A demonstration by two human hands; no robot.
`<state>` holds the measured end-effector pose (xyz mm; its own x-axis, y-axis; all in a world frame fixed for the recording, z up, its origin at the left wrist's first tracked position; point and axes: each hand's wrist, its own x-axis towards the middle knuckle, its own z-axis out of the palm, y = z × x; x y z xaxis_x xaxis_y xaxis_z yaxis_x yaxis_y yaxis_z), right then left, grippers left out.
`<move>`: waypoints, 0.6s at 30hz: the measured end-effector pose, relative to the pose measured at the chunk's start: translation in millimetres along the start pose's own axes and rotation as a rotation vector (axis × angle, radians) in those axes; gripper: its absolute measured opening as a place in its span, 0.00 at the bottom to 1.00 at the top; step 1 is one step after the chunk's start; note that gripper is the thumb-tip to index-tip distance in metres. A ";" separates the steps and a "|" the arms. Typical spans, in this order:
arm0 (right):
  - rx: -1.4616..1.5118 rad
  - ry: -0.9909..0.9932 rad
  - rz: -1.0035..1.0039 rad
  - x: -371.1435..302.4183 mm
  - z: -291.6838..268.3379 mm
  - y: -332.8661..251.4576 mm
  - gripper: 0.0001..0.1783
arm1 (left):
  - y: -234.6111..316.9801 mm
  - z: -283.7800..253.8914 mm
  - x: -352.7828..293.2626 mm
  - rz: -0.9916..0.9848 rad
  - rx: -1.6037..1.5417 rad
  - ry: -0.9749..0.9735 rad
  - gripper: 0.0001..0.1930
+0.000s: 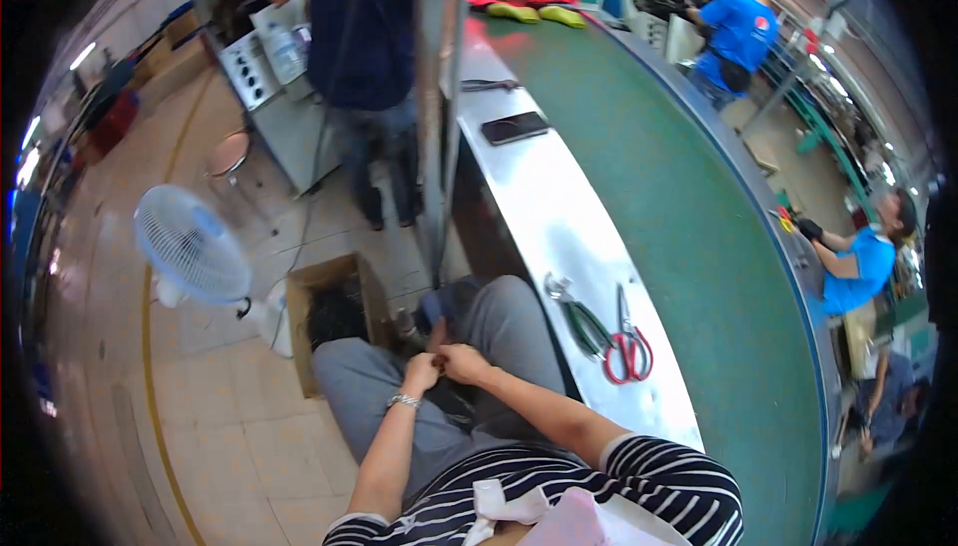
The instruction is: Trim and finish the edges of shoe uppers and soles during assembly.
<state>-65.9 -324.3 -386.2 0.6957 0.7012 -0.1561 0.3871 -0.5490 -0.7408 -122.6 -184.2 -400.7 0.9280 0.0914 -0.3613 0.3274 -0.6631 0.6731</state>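
My left hand (420,374) and my right hand (462,363) meet above my lap, fingers closed and touching. A small, narrow brownish piece (438,334) shows at the fingertips. Its kind is too small to make out, and the fingers hide part of it. On the metal ledge to my right lie scissors with red handles (628,354) and a tool with green handles (587,328), apart from both hands. An open cardboard box (377,298) with dark contents stands on the floor just past my left knee.
A white fan (193,245) stands at left, a round stool (230,154) behind it. A metal post (435,117) rises ahead, near a standing person. Right runs a green conveyor belt (639,167); a phone (515,127) lies on its metal ledge (529,197). Several people work beyond.
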 end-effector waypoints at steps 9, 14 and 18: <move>-0.029 0.023 -0.010 -9.8 -13.3 -4.9 0.13 | 15.2 4.1 -4.0 0.006 -0.015 0.007 0.10; 0.009 -0.027 -0.003 -9.6 -15.4 -24.0 0.10 | 2.3 1.8 -9.2 -0.016 -0.036 0.034 0.11; -0.047 -0.036 0.000 -7.6 -12.1 -8.5 0.13 | 18.1 -1.3 -11.2 0.037 -0.050 0.063 0.11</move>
<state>-67.1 -330.5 -370.8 0.6736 0.7167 -0.1804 0.4159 -0.5693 -0.7092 -126.8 -196.2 -383.6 0.9484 0.1147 -0.2956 0.2996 -0.6291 0.7172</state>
